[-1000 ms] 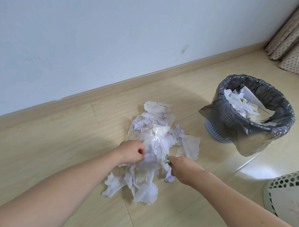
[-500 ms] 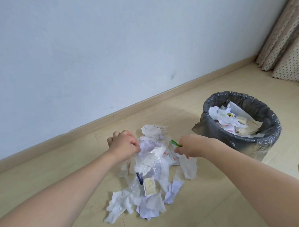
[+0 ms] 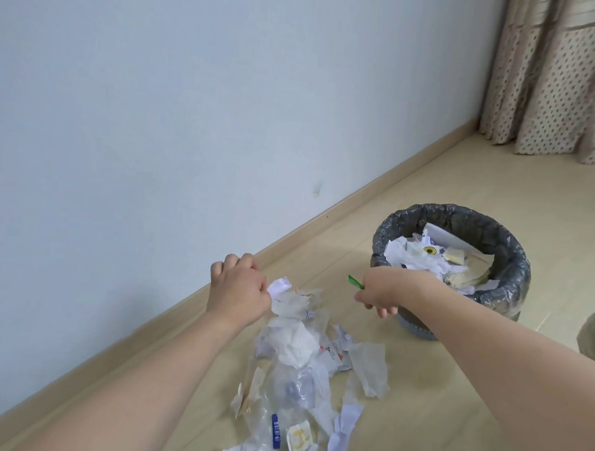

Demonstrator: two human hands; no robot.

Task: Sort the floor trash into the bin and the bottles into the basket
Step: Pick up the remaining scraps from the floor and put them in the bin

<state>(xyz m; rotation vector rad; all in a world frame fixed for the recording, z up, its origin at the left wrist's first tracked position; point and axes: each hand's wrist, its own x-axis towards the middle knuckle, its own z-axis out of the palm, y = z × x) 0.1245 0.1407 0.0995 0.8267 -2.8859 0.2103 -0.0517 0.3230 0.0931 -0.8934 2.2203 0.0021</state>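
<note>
1. Fingers of left hand [image 3: 237, 288] curl, pinching white paper scrap [image 3: 279, 286].
2. Right hand [image 3: 380, 292] pinches green scrap [image 3: 355, 281] beside bin [image 3: 512, 268].
3. Trash pile [image 3: 299, 379] lies on floor [image 3: 451, 419] near baseboard [image 3: 323, 223].

Left hand [image 3: 239, 287]: gripped crumpled white paper and plastic trash [image 3: 294, 354] above the wooden floor [image 3: 461, 198].
Right hand [image 3: 376, 292]: pinched a small green scrap [image 3: 355, 281] beside the black-lined round bin [image 3: 512, 268].
</note>
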